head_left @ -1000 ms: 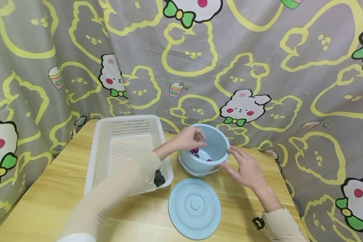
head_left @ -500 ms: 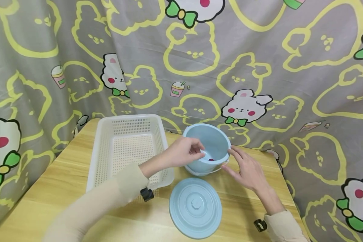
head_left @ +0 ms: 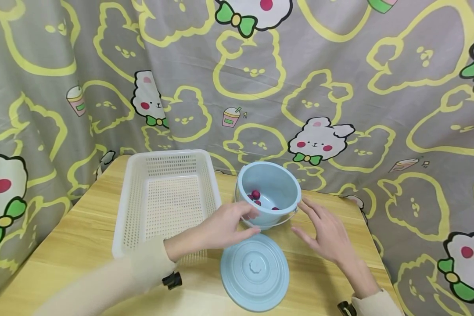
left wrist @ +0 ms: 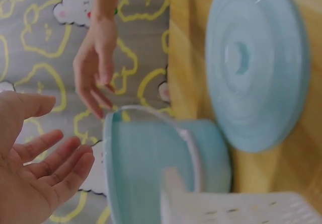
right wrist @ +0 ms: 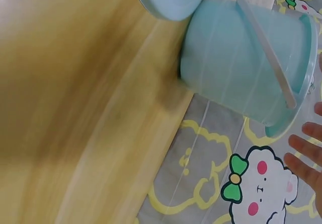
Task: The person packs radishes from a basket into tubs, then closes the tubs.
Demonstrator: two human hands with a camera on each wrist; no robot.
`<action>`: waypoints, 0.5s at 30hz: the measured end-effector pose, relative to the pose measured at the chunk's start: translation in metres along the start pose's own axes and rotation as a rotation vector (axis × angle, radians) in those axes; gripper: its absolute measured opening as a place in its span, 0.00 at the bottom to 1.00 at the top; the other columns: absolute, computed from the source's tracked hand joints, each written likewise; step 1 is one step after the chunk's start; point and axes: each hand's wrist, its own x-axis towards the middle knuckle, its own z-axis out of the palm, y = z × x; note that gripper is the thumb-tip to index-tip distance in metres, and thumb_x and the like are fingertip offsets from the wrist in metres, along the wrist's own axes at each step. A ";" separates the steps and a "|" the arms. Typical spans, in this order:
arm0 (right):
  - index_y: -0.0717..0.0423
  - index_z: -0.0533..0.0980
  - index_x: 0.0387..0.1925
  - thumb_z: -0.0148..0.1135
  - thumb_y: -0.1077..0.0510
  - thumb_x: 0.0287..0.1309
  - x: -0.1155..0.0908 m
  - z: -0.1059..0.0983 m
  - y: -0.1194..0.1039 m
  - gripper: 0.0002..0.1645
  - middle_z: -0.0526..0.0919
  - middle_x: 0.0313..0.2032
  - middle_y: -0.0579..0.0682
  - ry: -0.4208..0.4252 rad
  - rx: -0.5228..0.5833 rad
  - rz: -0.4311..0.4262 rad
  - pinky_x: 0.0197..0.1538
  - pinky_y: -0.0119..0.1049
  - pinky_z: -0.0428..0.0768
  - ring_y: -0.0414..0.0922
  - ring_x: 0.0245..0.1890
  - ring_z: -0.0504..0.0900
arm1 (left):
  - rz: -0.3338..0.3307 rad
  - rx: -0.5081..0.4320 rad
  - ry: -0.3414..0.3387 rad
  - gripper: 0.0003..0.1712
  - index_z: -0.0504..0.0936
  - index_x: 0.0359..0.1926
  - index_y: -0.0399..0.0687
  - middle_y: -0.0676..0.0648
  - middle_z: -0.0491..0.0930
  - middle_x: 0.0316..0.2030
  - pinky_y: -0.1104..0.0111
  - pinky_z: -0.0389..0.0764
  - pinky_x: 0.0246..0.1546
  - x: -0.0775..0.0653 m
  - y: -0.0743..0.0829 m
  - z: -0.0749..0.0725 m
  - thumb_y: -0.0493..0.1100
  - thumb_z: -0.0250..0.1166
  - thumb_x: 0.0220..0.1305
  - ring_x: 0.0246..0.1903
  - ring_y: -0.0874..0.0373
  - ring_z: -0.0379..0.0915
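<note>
A light blue bucket (head_left: 278,186) with a white handle stands upright on the table. Inside lie several small dark red balls or fruits (head_left: 256,194); the kind is too small to tell. My left hand (head_left: 225,228) hovers in front of the bucket, over the far edge of the lid, holding nothing. Its fingers are spread and relaxed in the left wrist view. My right hand (head_left: 328,230) is beside the bucket's right side, fingertips close to the rim, fingers extended. Flat on the table, the round blue lid (head_left: 254,272) lies knob up.
A white perforated basket (head_left: 170,162) stands left of the bucket, with nothing visible in it. The wooden table (head_left: 312,285) ends at a grey patterned curtain (head_left: 253,109) behind. Black wrist mounts (head_left: 172,280) sit on both sleeves.
My left hand has come out of the bucket, moving back toward the lid, and the red balls show again. My right hand has drawn slightly away from the rim.
</note>
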 end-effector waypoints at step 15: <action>0.52 0.78 0.67 0.79 0.35 0.51 -0.061 0.017 -0.017 0.46 0.85 0.62 0.52 -0.114 0.002 -0.090 0.54 0.53 0.89 0.53 0.56 0.88 | -0.101 0.158 -0.168 0.40 0.75 0.70 0.46 0.46 0.81 0.62 0.57 0.83 0.67 -0.061 -0.019 0.052 0.64 0.70 0.66 0.63 0.52 0.79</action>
